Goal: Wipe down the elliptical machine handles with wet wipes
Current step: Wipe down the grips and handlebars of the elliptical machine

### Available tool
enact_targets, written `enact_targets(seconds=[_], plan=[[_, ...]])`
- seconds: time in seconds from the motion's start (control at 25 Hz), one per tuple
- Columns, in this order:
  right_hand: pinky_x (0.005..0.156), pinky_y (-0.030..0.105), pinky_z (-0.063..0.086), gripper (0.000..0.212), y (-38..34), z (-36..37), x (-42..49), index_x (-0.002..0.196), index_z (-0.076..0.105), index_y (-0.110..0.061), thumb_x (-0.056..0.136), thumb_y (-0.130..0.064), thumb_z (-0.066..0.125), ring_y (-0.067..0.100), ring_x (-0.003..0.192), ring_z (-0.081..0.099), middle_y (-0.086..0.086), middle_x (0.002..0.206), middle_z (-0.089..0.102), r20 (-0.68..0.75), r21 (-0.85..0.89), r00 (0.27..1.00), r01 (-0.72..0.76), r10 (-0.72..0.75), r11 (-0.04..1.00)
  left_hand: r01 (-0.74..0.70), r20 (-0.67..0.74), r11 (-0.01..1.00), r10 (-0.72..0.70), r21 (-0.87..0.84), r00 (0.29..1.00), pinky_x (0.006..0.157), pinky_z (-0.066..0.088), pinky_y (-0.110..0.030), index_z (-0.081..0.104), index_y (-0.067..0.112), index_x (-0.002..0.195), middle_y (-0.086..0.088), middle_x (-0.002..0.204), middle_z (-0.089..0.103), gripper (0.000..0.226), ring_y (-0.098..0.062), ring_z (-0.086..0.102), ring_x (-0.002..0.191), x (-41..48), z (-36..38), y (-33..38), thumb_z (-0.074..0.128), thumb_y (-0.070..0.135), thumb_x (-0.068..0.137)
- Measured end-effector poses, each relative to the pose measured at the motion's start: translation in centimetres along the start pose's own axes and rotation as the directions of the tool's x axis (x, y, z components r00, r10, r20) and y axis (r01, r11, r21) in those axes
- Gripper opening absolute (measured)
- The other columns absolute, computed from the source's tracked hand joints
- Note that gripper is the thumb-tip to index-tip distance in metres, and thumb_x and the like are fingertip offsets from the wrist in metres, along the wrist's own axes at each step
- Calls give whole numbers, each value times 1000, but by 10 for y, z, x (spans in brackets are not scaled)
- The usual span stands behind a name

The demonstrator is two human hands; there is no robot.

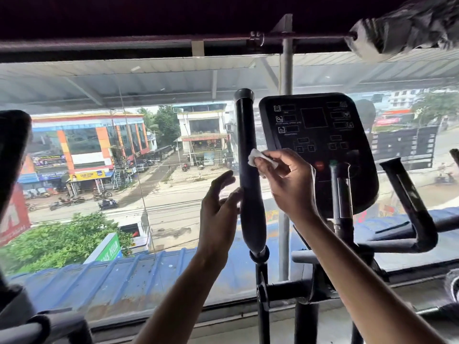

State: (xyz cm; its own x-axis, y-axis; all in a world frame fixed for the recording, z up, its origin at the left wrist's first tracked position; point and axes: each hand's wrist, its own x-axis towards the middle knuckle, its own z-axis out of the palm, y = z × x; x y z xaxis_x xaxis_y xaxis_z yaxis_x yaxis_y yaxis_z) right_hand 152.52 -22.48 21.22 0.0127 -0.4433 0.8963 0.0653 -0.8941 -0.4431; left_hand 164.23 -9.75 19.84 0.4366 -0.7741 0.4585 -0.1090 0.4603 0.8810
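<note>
While right hand [288, 182] pinches wipe [255, 156] (white) at handle [246, 135] | left hand [218, 214] relaxed beside

Right hand [288, 180] presses wipe [258, 158] against handle [248, 170] (left hand [218, 209] open).

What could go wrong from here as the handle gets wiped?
1. The wet wipe is a small wad pinched by the right hand, so patches of the long upright handle may be missed.
2. The left hand is open beside the handle, not gripping it, so the handle might swing under pressure.
3. The wipe works close to the console, so moisture could reach its buttons.
</note>
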Motion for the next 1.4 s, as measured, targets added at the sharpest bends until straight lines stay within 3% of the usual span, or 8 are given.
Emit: enact_targets(seconds=[0.2, 0.4, 0.56, 0.68, 0.96, 1.04, 1.2, 1.4], plan=[[73, 48, 64, 9, 10, 15, 55, 96, 75, -51, 88, -53, 76, 13, 84, 77, -21, 93, 77, -58, 70, 998, -7, 11, 998, -70, 15, 993, 69, 90, 997, 95, 54, -54, 71, 26, 115, 11, 110, 74, 34, -17, 69, 95, 3, 12, 15, 60, 26, 83], [77, 51, 63, 29, 17, 10, 61, 104, 81, -12, 90, -38, 79, 14, 89, 77, -2, 100, 80, 35, 40, 997, 61, -62, 997, -75, 15, 994, 74, 79, 997, 92, 57, -49, 73, 20, 115, 1, 117, 74, 34, -22, 71, 102, 7, 7, 13, 60, 20, 84], [76, 49, 64, 15, 1, 9, 59, 106, 80, -22, 91, -28, 79, 14, 88, 76, -2, 99, 79, 89, 100, 994, 51, -60, 994, -81, 27, 994, 79, 69, 997, 85, 56, -33, 71, 13, 120, -6, 121, 73, 34, -17, 70, 101, 5, 3, 9, 61, 14, 87], [75, 41, 64, 17, -5, -10, 21, 104, 81, -13, 91, -24, 81, 16, 87, 74, 0, 96, 75, 227, 38, 968, 104, -110, 994, -29, 20, 998, 28, 53, 999, 83, 58, -26, 74, 14, 113, -5, 114, 76, 33, -17, 71, 96, 0, -4, 5, 52, -5, 98], [75, 35, 59, 16, -32, -26, -11, 102, 82, -9, 90, -20, 82, 11, 80, 71, -3, 93, 73, 312, -80, 936, 197, -163, 977, 100, 70, 995, -99, -7, 993, 81, 58, -31, 76, 14, 107, -6, 96, 77, 34, -19, 73, 85, -5, -13, -5, 50, -7, 98], [76, 36, 59, 17, -38, -33, -13, 101, 82, -10, 88, -20, 84, 10, 81, 71, -3, 93, 73, 417, -96, 897, 201, -144, 975, 147, 112, 989, -143, -28, 983, 87, 56, -37, 76, 13, 105, -6, 98, 77, 26, -21, 73, 89, -6, -15, -10, 53, 0, 101], [73, 41, 59, 15, -48, -18, -12, 99, 83, -15, 89, -26, 80, 12, 81, 70, -2, 93, 72, 285, -210, 941, 245, -181, 947, 214, 201, 975, -200, -53, 959, 101, 50, -43, 76, 12, 112, -8, 107, 76, 23, -24, 70, 101, -11, -24, -21, 55, 9, 103], [76, 40, 59, 17, -58, -31, -24, 101, 83, -12, 88, -23, 82, 12, 81, 70, -4, 94, 72, 448, -248, 884, 264, -131, 932, 217, 334, 966, -161, -137, 929, 101, 53, -38, 73, 11, 118, -11, 116, 74, 31, -25, 70, 111, -11, -33, -31, 49, 1, 103]])
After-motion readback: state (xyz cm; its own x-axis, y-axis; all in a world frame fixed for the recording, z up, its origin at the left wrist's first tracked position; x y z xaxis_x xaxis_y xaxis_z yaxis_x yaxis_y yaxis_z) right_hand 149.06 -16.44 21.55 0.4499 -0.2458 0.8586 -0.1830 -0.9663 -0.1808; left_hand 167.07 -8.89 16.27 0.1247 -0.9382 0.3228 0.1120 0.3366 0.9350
